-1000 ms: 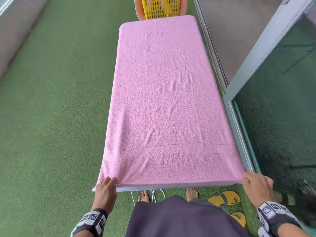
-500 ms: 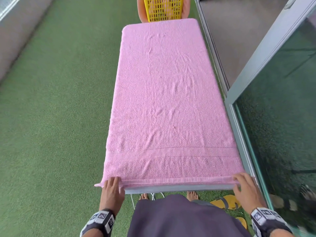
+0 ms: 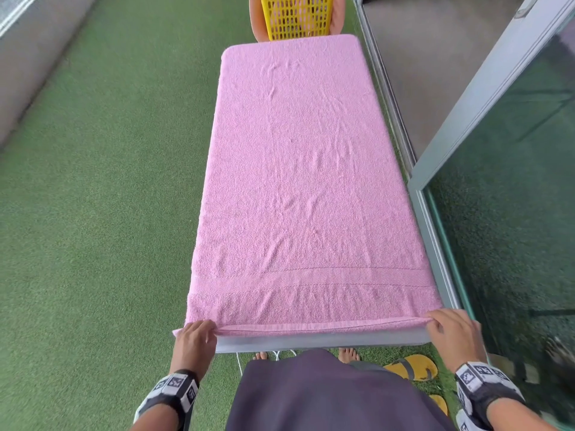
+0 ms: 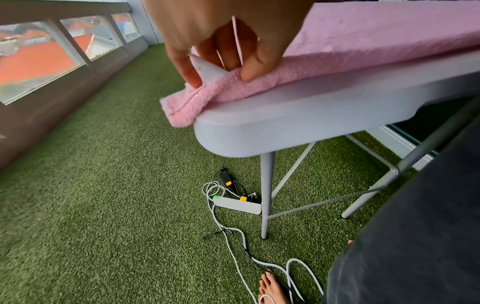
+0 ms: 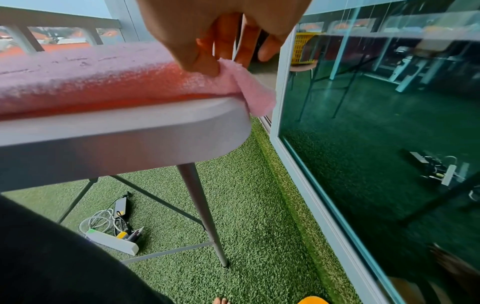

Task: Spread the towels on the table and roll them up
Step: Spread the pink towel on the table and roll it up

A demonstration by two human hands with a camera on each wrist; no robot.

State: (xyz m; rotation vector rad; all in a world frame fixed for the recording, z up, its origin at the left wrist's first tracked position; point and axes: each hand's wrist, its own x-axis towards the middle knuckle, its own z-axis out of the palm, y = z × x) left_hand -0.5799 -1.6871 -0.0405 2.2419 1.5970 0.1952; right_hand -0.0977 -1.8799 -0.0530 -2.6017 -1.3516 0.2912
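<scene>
A pink towel point(image 3: 298, 181) lies spread flat over the whole grey folding table point(image 3: 323, 340), with shallow wrinkles down its middle. Its near hem is turned over into a thin fold along the table's near edge. My left hand point(image 3: 199, 332) pinches the near left corner of the towel point(image 4: 197, 102), which juts past the table corner point(image 4: 233, 131). My right hand point(image 3: 443, 325) pinches the near right corner point(image 5: 249, 90), thumb and fingers on the folded hem, and that corner droops over the table corner point(image 5: 207, 127).
A yellow laundry basket point(image 3: 295, 17) stands beyond the table's far end. A glass sliding door point(image 3: 513, 197) and its frame run close along the right side. A power strip with cables point(image 4: 237, 203) lies under the table. Yellow sandals point(image 3: 410, 367) and bare feet are near me on green turf.
Both hands lifted the towel's near edge off the table's front and turned it over onto the top, so a strip of grey table edge now shows.
</scene>
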